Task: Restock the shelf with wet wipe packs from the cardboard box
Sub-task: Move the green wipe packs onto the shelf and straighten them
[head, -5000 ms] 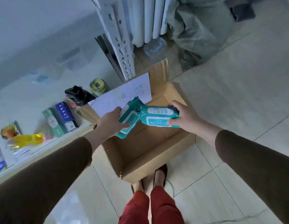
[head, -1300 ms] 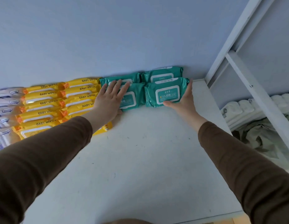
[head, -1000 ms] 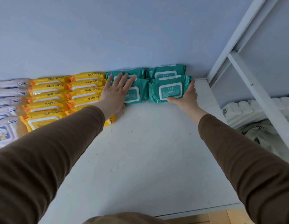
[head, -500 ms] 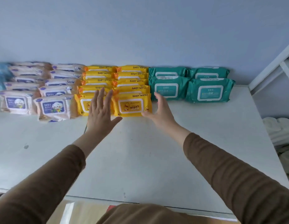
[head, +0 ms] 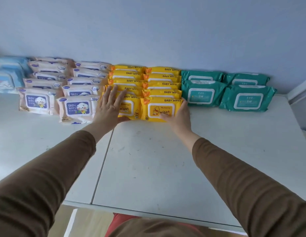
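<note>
The white shelf [head: 166, 159] has a wide bare area between its front edge and the rows of packs, which all stand against the blue wall [head: 148, 28] at the back. Taking the yellow wipe packs [head: 161, 93] as the landmark: the teal wet wipe packs [head: 202, 93] are just right of them, touching, and reach near the right edge of the shelf; the peach wipe packs [head: 77, 106] are just left of them.

The left hand [head: 109, 106] lies flat with straight fingers on the front yellow pack of the left column. The right hand [head: 178, 113] has open fingers too (the thumb lies on the front face) and presses the right side of the front yellow pack.

Half a second ago both hands were above the shelf, just before the yellow packs; now they touch them.
</note>
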{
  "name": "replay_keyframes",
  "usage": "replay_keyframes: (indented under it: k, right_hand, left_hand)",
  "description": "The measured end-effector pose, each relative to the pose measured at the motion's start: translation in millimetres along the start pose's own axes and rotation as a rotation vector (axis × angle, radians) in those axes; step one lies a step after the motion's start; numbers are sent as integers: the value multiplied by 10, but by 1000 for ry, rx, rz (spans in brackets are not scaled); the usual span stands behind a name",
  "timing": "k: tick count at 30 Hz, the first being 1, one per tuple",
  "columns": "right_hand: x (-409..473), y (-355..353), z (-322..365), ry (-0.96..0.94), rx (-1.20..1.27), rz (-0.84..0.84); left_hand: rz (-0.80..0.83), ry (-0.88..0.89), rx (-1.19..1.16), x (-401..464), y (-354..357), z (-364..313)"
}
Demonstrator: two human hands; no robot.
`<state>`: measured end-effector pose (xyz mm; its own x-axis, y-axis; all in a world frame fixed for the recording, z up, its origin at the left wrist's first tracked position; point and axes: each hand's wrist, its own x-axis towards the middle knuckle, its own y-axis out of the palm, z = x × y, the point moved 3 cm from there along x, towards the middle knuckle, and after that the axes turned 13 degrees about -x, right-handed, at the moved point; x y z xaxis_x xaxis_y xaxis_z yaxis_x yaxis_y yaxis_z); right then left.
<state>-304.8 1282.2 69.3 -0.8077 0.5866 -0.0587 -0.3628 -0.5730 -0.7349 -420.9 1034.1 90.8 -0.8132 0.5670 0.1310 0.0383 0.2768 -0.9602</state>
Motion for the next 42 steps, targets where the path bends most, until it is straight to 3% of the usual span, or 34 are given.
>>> replay_keyframes:
  k: [4,6,8,12,16,24,30,34,38,42]
  right_hand:
    - [-191,-94,159,24,-167,-149]
    - [-455,-108,368,-80,-154,-318]
    - [-733,17,647,-256,-68,-381]
    - [-1065,683,1305,-442,24,-116]
    - [-1051,1450,1797,-268,41,112]
    - [-956,2008,2134,-64,-45,-167]
    - [-946,2065,2139,-38,-178,-231]
    - [-972,2062,2144,-62,-165,-255]
    - [-1154,1967,2246,-88,-172,-367]
    - [-1328,2174,2688,-276,51,-194]
  left_hand:
    - [8,-4,-41,-68,-55,-47]
    - [-14,63,-78,-186,-133,38]
    - [-60,103,-127,-338,-253,274]
    - [-137,41,-154,-600,-483,1054]
    - [-80,-22,-131,-686,-599,1740]
    - [6,122,-72,-486,-614,1948]
    - [-62,201,-31,-468,-476,2080]
    - [-4,210,-60,-482,-513,2105]
    - [-38,215,-210,-760,-748,2261]
    - [-115,74,-227,-972,-984,2782]
